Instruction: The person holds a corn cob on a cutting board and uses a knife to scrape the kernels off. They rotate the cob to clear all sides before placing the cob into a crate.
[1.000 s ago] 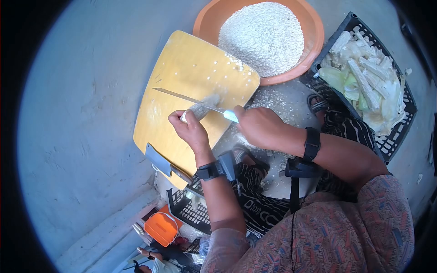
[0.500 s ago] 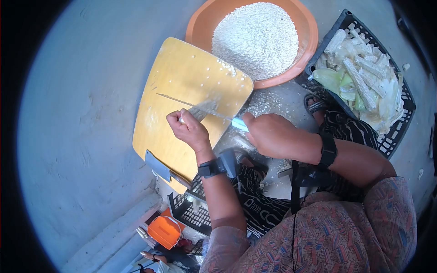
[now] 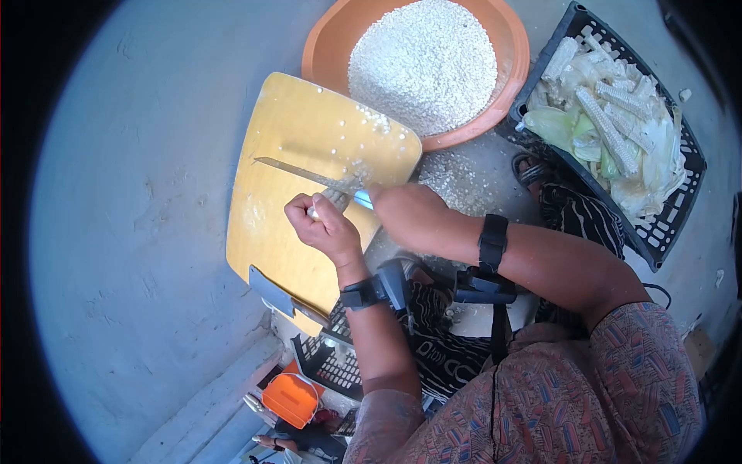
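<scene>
Over the yellow board (image 3: 270, 201), my left hand (image 3: 328, 226) is closed around a corn cob (image 3: 337, 199), whose far end shows beyond the fingers. My right hand (image 3: 402, 213) grips the light blue handle of a knife (image 3: 297, 169). Its long blade lies across the far side of the cob and points left. Loose kernels (image 3: 375, 120) are scattered on the board's upper right part. A cleaver (image 3: 272, 291) rests at the board's lower left edge.
An orange basin (image 3: 514, 69) full of white kernels (image 3: 421, 66) stands beyond the board. On the right, a black crate (image 3: 688, 182) holds husks and bare cobs (image 3: 607, 130). An orange bucket (image 3: 291, 400) and another person's hand (image 3: 267, 441) are at the bottom left.
My right hand has moved left with the knife, bringing the handle close to the cob. My left hand still holds the cob in nearly the same place. The view has shifted slightly.
</scene>
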A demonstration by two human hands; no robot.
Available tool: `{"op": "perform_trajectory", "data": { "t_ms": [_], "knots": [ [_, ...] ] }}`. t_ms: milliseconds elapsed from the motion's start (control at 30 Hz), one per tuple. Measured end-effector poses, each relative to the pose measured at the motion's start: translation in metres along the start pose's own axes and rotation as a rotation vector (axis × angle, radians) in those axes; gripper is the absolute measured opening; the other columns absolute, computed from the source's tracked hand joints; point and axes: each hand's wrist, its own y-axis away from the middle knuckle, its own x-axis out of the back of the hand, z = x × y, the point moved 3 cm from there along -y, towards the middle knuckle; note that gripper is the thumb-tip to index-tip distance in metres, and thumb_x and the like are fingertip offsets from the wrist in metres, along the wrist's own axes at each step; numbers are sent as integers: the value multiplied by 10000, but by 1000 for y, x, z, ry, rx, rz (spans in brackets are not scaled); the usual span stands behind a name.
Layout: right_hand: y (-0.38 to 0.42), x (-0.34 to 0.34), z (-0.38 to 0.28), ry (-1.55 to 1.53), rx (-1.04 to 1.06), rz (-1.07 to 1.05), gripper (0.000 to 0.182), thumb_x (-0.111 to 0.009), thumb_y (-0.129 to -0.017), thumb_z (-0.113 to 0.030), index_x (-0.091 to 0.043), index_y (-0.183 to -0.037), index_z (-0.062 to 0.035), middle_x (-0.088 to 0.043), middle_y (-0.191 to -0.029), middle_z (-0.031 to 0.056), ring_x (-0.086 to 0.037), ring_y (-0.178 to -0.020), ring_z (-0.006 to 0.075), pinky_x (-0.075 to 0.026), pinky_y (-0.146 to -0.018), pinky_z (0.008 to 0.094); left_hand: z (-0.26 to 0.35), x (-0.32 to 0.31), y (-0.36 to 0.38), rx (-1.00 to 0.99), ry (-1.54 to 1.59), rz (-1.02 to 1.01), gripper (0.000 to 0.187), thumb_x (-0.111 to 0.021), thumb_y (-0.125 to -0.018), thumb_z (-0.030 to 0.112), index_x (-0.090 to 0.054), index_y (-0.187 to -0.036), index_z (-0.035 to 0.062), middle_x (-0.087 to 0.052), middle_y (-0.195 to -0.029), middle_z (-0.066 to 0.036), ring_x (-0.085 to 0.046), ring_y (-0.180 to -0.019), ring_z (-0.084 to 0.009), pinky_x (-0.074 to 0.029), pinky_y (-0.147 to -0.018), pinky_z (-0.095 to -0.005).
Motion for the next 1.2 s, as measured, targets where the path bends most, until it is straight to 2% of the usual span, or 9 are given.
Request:
{"op": "perform_trajectory", "data": {
  "t_ms": [267, 433, 600, 700, 800, 900, 967, 1033, 1200],
  "knots": [
    [18, 7, -8, 74, -48, -157, 217, -475, -777, -32, -498, -970, 62, -613, -714, 203, -631, -693, 343, -500, -597, 414, -8, 7, -3, 131, 62, 56, 113, -453, -824, 87, -392, -765, 12, -426, -746, -82, -399, -694, -181, -381, -673, -308],
    [-2, -13, 2, 52, -50, 66, 155, -467, -770, -40, -519, -878, 59, -609, -655, 203, -629, -618, 332, -494, -542, 399, -2, 2, 1, 59, -31, 22, 118, -455, -835, 100, -404, -777, 11, -433, -745, -76, -408, -697, -171, -386, -677, -305],
    [-19, -25, 12, 9, -84, 37, 163, -460, -791, -55, -523, -909, 39, -614, -712, 203, -626, -678, 344, -490, -591, 419, -4, 3, 0, 53, -17, 6, 135, -449, -855, 120, -410, -781, 13, -446, -755, -64, -417, -710, -150, -392, -690, -296],
    [-26, -27, 15, -22, -132, -4, 174, -466, -799, -61, -516, -939, 29, -612, -762, 214, -620, -737, 360, -483, -639, 439, -5, 4, 1, 50, -17, 4, 118, -468, -823, 87, -410, -777, -4, -424, -753, -99, -416, -694, -220, -384, -679, -327],
    [-26, -28, 12, -63, -167, -2, 166, -476, -800, -69, -513, -932, 27, -608, -765, 222, -615, -744, 367, -479, -649, 448, -16, 11, 0, 49, -69, 10, 175, -454, -880, 165, -460, -844, -7, -475, -784, -68, -425, -717, -143, -395, -678, -285],
    [-17, -27, 5, -101, -201, -5, 166, -481, -810, -84, -504, -929, 29, -604, -759, 228, -611, -742, 377, -475, -655, 456, -27, 20, -5, 257, -62, 14, 296, -453, -901, 292, -507, -902, 1, -505, -816, -72, -452, -720, -139, -385, -634, -272],
    [-10, -22, -1, -109, -195, -7, 173, -481, -816, -94, -496, -934, 32, -602, -754, 233, -608, -739, 383, -474, -656, 460, -21, 25, -4, 698, 201, 21, 404, -432, -895, 416, -528, -943, 27, -528, -847, -63, -480, -741, -133, -362, -592, -260],
    [-3, -16, -8, -81, -191, -128, 214, -485, -818, -105, -473, -968, 47, -598, -741, 239, -604, -734, 396, -472, -659, 467, -23, 28, -4, 735, 237, 40, 443, -404, -883, 470, -525, -974, 54, -536, -855, -48, -497, -769, -127, -348, -578, -247],
    [7, -4, -12, -92, -187, -149, 215, -489, -799, -90, -454, -953, 56, -592, -708, 242, -602, -712, 406, -474, -646, 467, -15, 28, 0, 634, 336, -122, 277, -521, -870, 324, -503, -970, 67, -525, -823, -35, -473, -701, -95, -358, -564, -228]
  ]
}}
